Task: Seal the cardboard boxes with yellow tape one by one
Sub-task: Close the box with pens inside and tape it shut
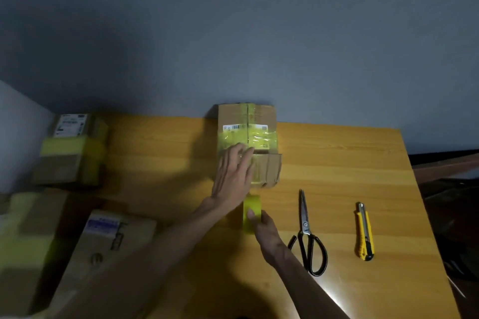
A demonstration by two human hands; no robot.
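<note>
Right hand (267,232) grips yellow tape roll (252,205) beside cardboard box (260,118), left hand (233,176) spread flat on it.

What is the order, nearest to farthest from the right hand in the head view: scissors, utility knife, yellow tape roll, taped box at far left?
From the right hand:
1. yellow tape roll, held in that hand.
2. scissors, just to its right.
3. utility knife, farther right.
4. taped box, far across on the left side.

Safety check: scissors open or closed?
Closed. The scissors lie flat on the wooden table, blades together in one point.
</note>
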